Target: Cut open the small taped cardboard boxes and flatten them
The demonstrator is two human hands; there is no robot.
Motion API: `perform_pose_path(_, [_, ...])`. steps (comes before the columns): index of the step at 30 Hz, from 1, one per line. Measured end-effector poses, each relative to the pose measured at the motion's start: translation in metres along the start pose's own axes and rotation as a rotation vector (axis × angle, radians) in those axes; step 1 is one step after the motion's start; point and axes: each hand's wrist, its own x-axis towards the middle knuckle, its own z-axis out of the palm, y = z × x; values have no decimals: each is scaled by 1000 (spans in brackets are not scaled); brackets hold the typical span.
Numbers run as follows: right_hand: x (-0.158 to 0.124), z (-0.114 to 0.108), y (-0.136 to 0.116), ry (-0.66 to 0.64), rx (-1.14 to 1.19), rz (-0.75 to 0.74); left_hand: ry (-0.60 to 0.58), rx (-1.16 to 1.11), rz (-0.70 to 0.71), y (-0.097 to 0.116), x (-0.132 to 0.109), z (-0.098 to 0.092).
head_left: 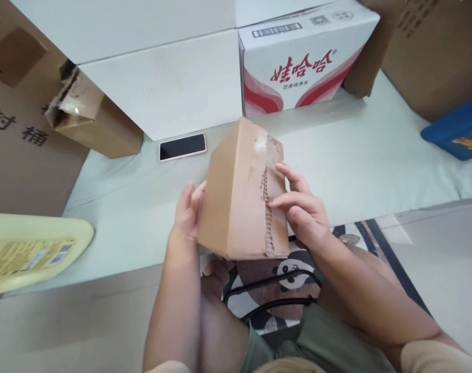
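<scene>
A small brown cardboard box is held up tilted over the table's front edge, between my two hands. Along the face turned to me runs a ragged tear with bare corrugation, and a bit of clear tape sits near its top. My left hand grips the box's left side, its fingers partly hidden behind it. On the right, my right hand curls against the box, with fingertips on the torn strip and the edge beside it.
Behind the box, a phone lies on the pale cloth-covered table. A white and red carton, a plain white box and an opened cardboard box stand at the back. A yellow bottle is at left, a blue item at right.
</scene>
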Motion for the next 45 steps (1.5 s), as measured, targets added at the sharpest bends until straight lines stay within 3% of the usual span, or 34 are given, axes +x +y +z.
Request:
perform_pose_path(3, [0, -2, -1, -10, -111, 29, 98, 125, -89, -2, 4, 2])
perform_pose_path(5, [-1, -2, -1, -79, -158, 77, 214, 236, -18, -6, 7, 0])
perform_pose_path(8, [-1, -2, 1, -249, -170, 69, 264, 261, 333, -8, 11, -5])
perform_pose_path(11, [0, -5, 2, -397, -183, 13, 110, 294, 594, -5, 12, -7])
perform_pose_path(12, [1, -7, 3, -393, -204, 16, 68, 340, 615, -3, 13, -7])
perform_pose_path(14, [4, -10, 6, -256, -314, 88, 39, 428, 606, -1, 13, -6])
perform_pose_path(17, [7, -13, 14, -46, -651, 339, 56, 447, 586, -1, 13, -4])
perform_pose_path(18, [7, -13, 17, -68, -755, 425, 63, 449, 585, -1, 13, -3])
perform_pose_path(20, [5, -11, 22, -231, -876, 526, 75, 445, 579, -2, 13, -1])
perform_pose_path(22, [3, -9, 25, -357, -896, 528, 88, 440, 571, -1, 12, 0])
perform_pose_path(24, [3, -7, 25, -370, -850, 514, 100, 439, 564, -1, 12, 0])
perform_pose_path(26, [6, -6, 25, -297, -697, 556, 104, 440, 562, -2, 12, 0])
perform_pose_path(30, [13, -6, 25, -41, -161, 640, 84, 466, 626, -7, 11, 3])
perform_pose_path(35, [21, -11, 27, 216, 349, 568, 88, 578, 702, -26, 8, 18])
perform_pose_path(38, [29, -15, 29, 301, 392, 528, 83, 571, 760, -36, 6, 28])
perform_pose_path(45, [40, -5, 13, 390, 133, 352, 68, 614, 816, -40, 6, 34])
